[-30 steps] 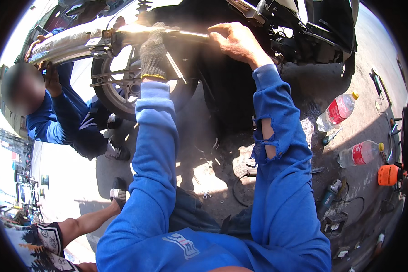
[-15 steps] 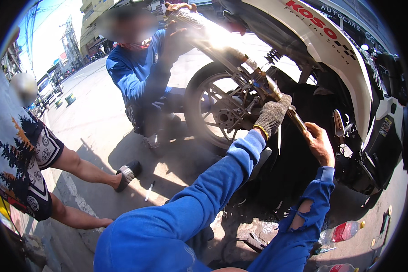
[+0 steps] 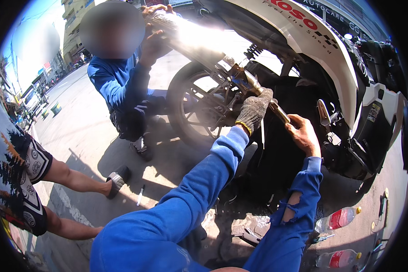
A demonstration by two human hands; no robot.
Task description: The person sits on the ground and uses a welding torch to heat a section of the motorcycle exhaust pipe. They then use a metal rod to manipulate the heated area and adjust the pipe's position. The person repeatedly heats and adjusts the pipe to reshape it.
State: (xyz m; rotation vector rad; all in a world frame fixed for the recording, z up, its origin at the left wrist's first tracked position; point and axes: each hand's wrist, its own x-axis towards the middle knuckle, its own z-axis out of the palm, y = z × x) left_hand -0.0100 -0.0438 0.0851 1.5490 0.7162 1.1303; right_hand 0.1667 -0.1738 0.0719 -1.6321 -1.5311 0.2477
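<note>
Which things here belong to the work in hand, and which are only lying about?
In the work:
- exhaust pipe of the scooter
- gloved left hand gripping the pipe
- bare right hand at the pipe's front end
- co-worker's hands holding the muffler end

Lying about:
- two plastic bottles
- small tool on the ground

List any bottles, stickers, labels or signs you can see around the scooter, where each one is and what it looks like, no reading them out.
Upper plastic bottle: on the ground lower right, lying down, clear, red label, yellow cap.
Lower plastic bottle: nearer the bottom edge, same look.
Lettering decal: on the scooter's white side panel, red and black with a checkered patch.
Small sticker: on the scooter's white lower panel, rectangular, pale.
</note>
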